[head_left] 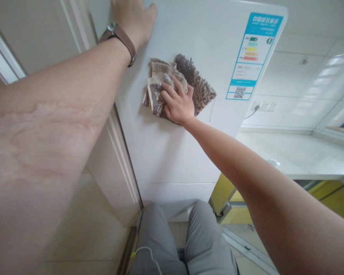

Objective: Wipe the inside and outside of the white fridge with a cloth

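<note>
My right hand [177, 100] presses a brown and beige patterned cloth [202, 86] flat against the white refrigerator door [172, 152]. Its fingers are bent into the cloth, which is bunched and folded on the left and spread out on the right. A small shiny pale patch shows by the fingertips; I cannot make out what it is. Higher up, my left hand [133, 19] rests at the door's upper left with the thumb held apart. The picture's top edge cuts off its other fingers. A brown-strapped watch [122, 38] is on that wrist.
A blue and white energy label [253, 57] is stuck on the door's right side. To the right are a white countertop [275, 149], wall sockets with a plug [265, 106] and yellow cabinets [223, 193]. A door frame [114, 145] stands close on the left. My grey-trousered legs [163, 240] are below.
</note>
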Demonstrator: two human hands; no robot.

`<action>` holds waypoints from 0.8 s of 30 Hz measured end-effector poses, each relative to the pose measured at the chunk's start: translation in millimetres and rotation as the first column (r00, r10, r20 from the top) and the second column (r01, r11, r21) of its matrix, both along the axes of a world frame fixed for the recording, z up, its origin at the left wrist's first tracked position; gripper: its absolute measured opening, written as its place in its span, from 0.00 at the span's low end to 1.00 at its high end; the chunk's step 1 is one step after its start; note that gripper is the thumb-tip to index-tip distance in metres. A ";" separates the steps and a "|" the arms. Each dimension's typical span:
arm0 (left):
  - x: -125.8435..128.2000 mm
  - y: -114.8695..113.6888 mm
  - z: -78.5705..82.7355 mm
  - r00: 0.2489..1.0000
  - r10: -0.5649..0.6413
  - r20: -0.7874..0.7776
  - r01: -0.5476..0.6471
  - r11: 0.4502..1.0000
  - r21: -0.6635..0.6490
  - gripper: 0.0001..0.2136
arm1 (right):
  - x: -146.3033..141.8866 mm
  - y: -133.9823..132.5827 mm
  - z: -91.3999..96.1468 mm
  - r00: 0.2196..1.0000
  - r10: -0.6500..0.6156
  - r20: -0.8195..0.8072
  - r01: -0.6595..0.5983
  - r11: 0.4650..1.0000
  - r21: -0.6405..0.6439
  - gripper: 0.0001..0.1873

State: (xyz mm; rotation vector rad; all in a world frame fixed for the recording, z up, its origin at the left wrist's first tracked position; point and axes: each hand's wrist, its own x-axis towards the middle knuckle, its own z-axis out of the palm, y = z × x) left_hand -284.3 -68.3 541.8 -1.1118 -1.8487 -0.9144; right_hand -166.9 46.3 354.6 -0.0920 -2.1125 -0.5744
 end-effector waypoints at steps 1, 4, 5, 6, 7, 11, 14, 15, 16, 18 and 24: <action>-0.1 0.0 0.2 1.000 0.008 0.000 -0.008 1.000 -0.005 0.20 | 0.5 -1.4 -1.7 1.000 -0.017 0.018 0.017 1.000 0.002 0.24; 0.4 0.0 0.4 1.000 0.006 0.001 -0.006 1.000 -0.019 0.21 | 1.8 -5.1 -7.4 0.994 -0.078 0.073 0.077 0.997 0.018 0.25; 0.7 -0.1 0.4 1.000 -0.001 0.003 0.001 1.000 -0.020 0.21 | 2.0 -6.1 -9.6 0.992 -0.091 0.088 0.089 0.996 0.028 0.25; 0.9 -0.2 0.3 1.000 -0.007 0.003 0.007 1.000 -0.018 0.21 | 2.1 -6.9 -12.1 0.990 -0.096 0.099 0.093 0.995 0.038 0.25; 1.1 -0.2 0.2 1.000 -0.010 0.000 0.010 1.000 -0.016 0.21 | 2.0 -7.5 -14.6 0.990 -0.093 0.106 0.088 0.995 0.046 0.25; 1.4 -0.1 -0.6 1.000 0.016 -0.006 -0.016 1.000 -0.025 0.21 | 0.1 -9.3 -26.5 0.991 -0.020 0.135 0.013 0.999 0.048 0.22; 1.5 0.0 -0.9 1.000 0.021 -0.013 -0.021 0.999 -0.025 0.20 | -2.1 -10.1 -38.7 0.983 0.023 0.181 -0.034 0.998 0.056 0.21; 1.4 0.1 -0.9 1.000 0.019 -0.016 -0.019 1.000 -0.023 0.19 | -3.0 -10.0 -44.2 0.979 0.032 0.199 -0.046 0.997 0.066 0.21; 1.3 0.2 -0.8 1.000 0.018 -0.016 -0.018 1.000 -0.023 0.19 | -4.1 -9.7 -50.9 0.975 0.043 0.218 -0.061 0.995 0.078 0.21; 0.5 0.6 -0.6 1.000 0.021 -0.018 -0.022 0.999 -0.028 0.19 | -7.0 -7.9 -68.3 0.964 0.072 0.255 -0.103 0.989 0.107 0.20; -4.8 4.8 1.6 0.999 0.026 -0.022 -0.027 0.999 -0.029 0.24 | -21.8 1.1 -153.2 0.872 0.239 0.426 -0.347 0.917 0.197 0.16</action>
